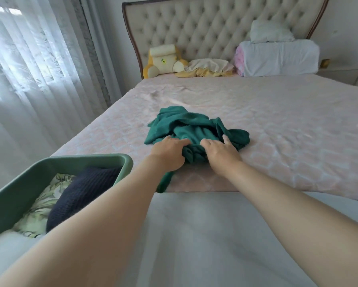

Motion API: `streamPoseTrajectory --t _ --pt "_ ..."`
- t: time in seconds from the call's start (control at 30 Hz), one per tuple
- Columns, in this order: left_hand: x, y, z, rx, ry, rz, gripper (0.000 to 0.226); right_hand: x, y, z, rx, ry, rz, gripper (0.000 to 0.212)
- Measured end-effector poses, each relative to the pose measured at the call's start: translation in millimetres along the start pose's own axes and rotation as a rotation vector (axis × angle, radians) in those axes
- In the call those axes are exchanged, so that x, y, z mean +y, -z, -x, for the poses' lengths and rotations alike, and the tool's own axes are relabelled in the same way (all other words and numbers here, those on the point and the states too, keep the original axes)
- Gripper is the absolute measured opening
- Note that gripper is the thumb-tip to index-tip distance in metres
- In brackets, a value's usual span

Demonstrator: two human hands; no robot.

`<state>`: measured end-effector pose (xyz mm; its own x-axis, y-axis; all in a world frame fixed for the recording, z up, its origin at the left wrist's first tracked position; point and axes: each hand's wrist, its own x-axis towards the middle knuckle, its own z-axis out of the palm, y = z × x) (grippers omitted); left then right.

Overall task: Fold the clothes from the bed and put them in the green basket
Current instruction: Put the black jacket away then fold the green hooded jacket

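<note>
Both hands, left hand (169, 151) and right hand (220, 152), clutch the crumpled teal garment (194, 125) at the bed (288, 125) edge. They are likely finding its hem to fold it, with the green basket (70, 160) close by holding 2 items.

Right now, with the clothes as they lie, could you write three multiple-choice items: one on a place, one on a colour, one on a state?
1. Where is the green basket?
A. On the pillows
B. At the lower left, by the near edge of the bed
C. Behind the headboard

2. What colour is the garment on the bed?
A. Teal green
B. Red
C. White

3. What state is the garment in?
A. Folded flat
B. Crumpled in a heap
C. Hung on a hanger

Answers:
1 B, since it sits low at the left.
2 A, since the cloth is plainly teal.
3 B, since it lies bunched and creased.
</note>
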<state>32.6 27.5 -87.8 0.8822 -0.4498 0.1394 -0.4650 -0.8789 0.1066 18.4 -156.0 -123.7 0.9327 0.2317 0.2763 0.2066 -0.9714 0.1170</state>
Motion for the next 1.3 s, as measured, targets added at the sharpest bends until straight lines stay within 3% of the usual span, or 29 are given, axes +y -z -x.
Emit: streamPoseTrajectory --t 0.1,0.3,0.5,0.7,0.87,0.93,1.0,1.07,1.13,1.17,1.23,1.3 --pt "27.6 21.6 27.5 0.005 -0.032 0.087 0.044 1.3 30.2 40.3 0.05 -0.03 0.034 0.041" --pt "74.0 40.9 112.6 -0.094 -0.107 0.058 0.048 -14.7 74.0 142.4 0.014 0.046 -0.003 0.064" --pt "100.2 35.2 203.3 -0.152 -0.112 0.123 0.047 -44.3 104.4 228.9 -0.109 0.108 -0.003 0.072" --pt "110.2 31.1 269.0 -0.276 -0.092 0.121 0.042 -77.4 121.4 295.7 -0.217 0.157 -0.062 0.064" --pt "109.1 33.0 303.9 -0.337 -0.117 0.05 0.01 -96.3 124.7 325.6 -0.255 0.158 -0.196 0.027" --pt "103.4 28.5 314.6 -0.341 -0.114 0.038 0.004 -101.0 124.0 331.9 -0.284 0.161 -0.294 0.024" --pt "97.8 22.2 322.8 -0.393 -0.082 0.068 0.01 -100.1 123.7 336.1 -0.329 0.161 -0.391 0.031" --pt "99.5 23.0 329.0 -0.541 -0.015 0.104 0.033 -94.3 127.7 338.6 -0.361 0.12 -0.557 0.036" --pt "106.2 33.5 326.7 -0.657 0.055 0.129 0.051 -86.7 131.6 336.0 -0.268 0.058 -0.765 0.03" --pt "110.0 39.4 323.3 -0.674 0.083 0.147 0.053 -81.5 131.0 331.3 -0.14 0.042 -0.796 0.023" --pt "117.9 48.3 315.1 -0.632 0.12 0.213 0.051 -67.6 122.7 317.2 0.117 0.004 -0.691 0.017" --pt "127.8 48.0 304.7 -0.478 0.113 0.262 0.04 -54.3 113.2 303.6 0.147 -0.044 -0.512 0.032"
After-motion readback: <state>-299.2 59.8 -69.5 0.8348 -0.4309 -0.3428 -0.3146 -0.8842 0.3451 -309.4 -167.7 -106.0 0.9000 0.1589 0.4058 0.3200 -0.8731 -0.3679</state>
